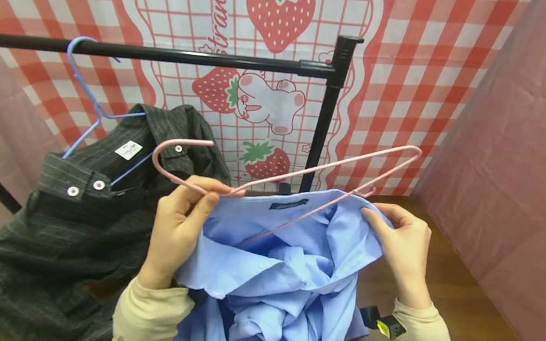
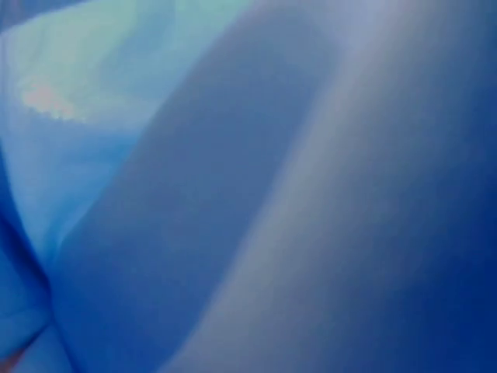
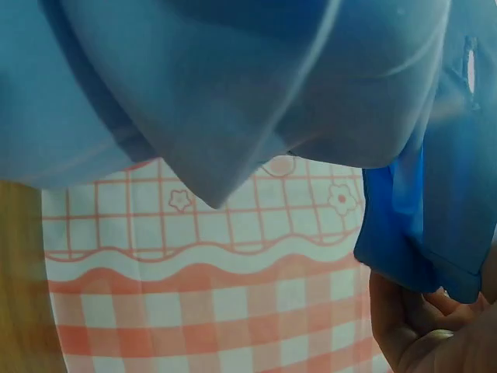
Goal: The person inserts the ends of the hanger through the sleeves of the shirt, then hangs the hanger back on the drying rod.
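Observation:
A light blue shirt [image 1: 262,294] hangs bunched between my two hands, its collar spread and a dark label [image 1: 288,204] showing inside. My left hand [image 1: 177,227] pinches a pink clothes hanger [image 1: 312,169] by its neck, at the collar's left side. The hanger's hook points left; one shoulder end rises above the collar at right, and its lower bar runs down into the shirt. With thumb and fingers, my right hand [image 1: 405,241] grips the collar's right side. Close blue cloth [image 2: 194,179] fills the left wrist view, blurred. Fingers [image 3: 396,318] hold the cloth's edge in the right wrist view.
A black rack rail [image 1: 190,57] crosses behind, joined to a post [image 1: 323,126] at right. On it, a blue hanger [image 1: 85,89] carries a dark striped shirt [image 1: 67,239] at left. Below lies a brown wooden tabletop [image 1: 461,301]; a strawberry-print checked cloth [image 1: 418,75] hangs behind.

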The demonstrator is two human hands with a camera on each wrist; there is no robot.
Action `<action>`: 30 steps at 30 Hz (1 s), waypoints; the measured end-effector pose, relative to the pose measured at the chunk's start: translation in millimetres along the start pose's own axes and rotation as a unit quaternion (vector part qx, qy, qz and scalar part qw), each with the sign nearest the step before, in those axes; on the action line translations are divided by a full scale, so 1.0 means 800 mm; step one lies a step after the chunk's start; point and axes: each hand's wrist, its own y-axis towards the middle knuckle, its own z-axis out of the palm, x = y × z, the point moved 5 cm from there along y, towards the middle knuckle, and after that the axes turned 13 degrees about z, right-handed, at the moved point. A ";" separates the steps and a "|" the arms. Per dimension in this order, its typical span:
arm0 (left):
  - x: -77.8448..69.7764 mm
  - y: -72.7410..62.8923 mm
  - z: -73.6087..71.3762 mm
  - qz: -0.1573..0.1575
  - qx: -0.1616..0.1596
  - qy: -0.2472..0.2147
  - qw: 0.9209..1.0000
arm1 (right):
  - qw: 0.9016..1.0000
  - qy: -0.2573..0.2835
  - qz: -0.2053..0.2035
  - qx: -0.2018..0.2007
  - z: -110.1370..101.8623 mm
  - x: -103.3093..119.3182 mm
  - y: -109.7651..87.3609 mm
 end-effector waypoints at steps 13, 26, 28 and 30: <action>-0.007 0.000 0.000 0.027 0.099 0.081 0.991 | 0.999 0.043 -0.009 0.005 -0.028 0.012 0.030; -0.011 -0.008 0.007 0.011 0.156 0.181 0.971 | 0.987 0.127 -0.037 -0.092 -0.058 0.030 0.042; -0.014 -0.008 0.009 0.017 0.144 0.199 0.969 | 0.985 0.128 -0.045 -0.110 -0.060 0.036 0.040; -0.017 -0.009 0.011 0.021 0.132 0.225 0.965 | 0.982 0.126 -0.054 -0.132 -0.062 0.042 0.037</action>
